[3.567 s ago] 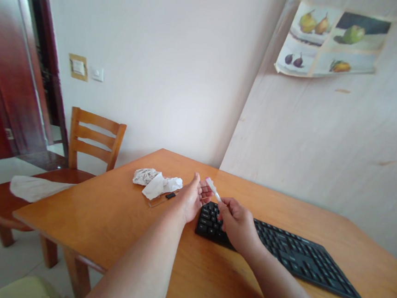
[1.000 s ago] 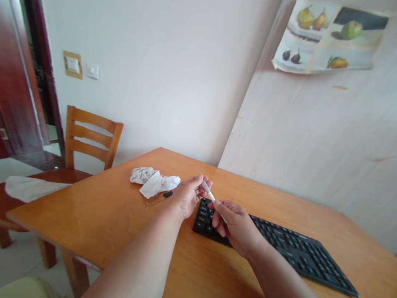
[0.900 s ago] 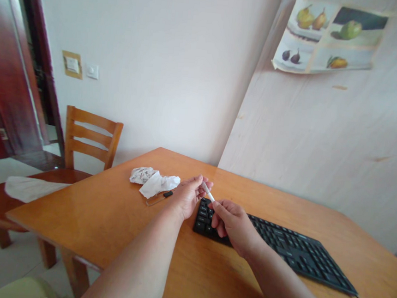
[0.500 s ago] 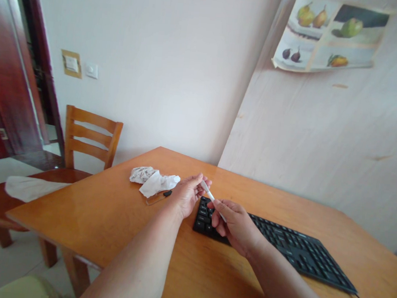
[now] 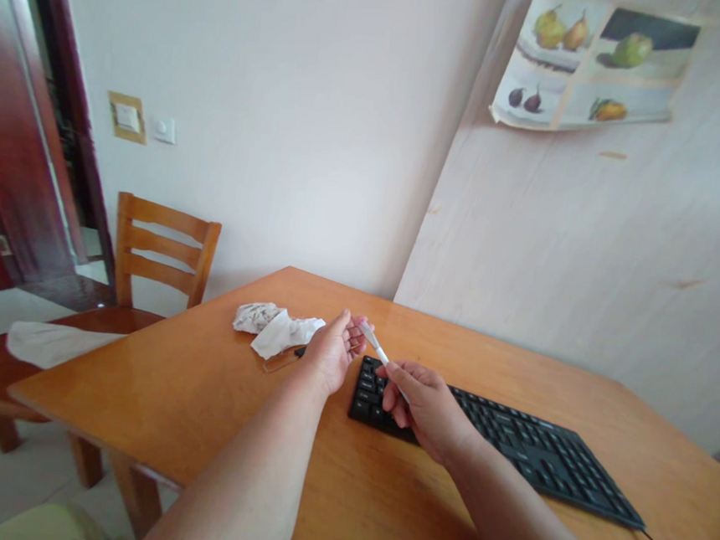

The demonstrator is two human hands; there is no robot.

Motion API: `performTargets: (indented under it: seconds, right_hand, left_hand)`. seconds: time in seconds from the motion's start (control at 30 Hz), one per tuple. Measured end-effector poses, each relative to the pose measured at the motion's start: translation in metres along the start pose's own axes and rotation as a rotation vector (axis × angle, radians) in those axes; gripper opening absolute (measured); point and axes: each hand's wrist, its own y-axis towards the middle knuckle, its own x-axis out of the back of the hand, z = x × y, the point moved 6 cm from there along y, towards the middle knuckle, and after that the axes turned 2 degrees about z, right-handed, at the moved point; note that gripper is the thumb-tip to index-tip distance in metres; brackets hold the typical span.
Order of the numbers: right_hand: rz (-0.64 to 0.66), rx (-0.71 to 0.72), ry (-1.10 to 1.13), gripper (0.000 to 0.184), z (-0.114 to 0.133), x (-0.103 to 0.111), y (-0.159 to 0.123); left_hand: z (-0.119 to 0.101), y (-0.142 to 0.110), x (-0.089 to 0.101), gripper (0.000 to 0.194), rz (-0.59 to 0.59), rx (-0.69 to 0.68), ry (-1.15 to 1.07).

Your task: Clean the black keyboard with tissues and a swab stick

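Qty per item: 1 table [image 5: 211, 391], 1 keyboard [image 5: 508, 451], 1 white stick [image 5: 378, 354], 2 crumpled tissues [image 5: 276, 328], 1 clear strip w/ black end [image 5: 286, 358], 1 chair [image 5: 163, 249], 1 white cloth [image 5: 44, 342] on a 2nd, darker wooden surface at left, 1 poster [image 5: 589, 67], 2 wall switches [image 5: 137, 120].

Right hand [image 5: 427, 406]: fingers curled shut on lower end of the stick, pinch grip, hand above left end of keyboard. Stick slants up and left, thin, white; its upper tip sits at the left hand's fingertips.

Left hand [image 5: 331, 356]: partly open, thumb up, fingers loosely bent toward the stick tip. Tip appears to touch the fingers; firm grip or mere contact – cannot tell. Hand hovers just left of keyboard, just right of tissues.

Keyboard: black, flat on table, runs diagonally to right; cable exits at its right end. Tissues lie side by side, touching, near far table edge. Clear strip lies just in front of them.

Writing/brands: none legible. Key legends too small to read. Poster shows 4 fruit panels (pears, green fruit, figs, orange fruit); no readable text.
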Motion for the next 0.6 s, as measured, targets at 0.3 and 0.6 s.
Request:
performTargets:
  seconds: [0.3,0.6]
  right_hand:
    - [-0.133,0.053,-0.247,0.036,0.005,0.006,0.002]
    - [-0.242,0.169,-0.576,0.028,0.003,0.016,0.003]
  left_hand:
    - [0.005,-0.011,-0.013,0.054,0.112,-0.007,0.226]
    - [0.003,-0.017,-0.020,0.025,0.183,-0.015,0.103]
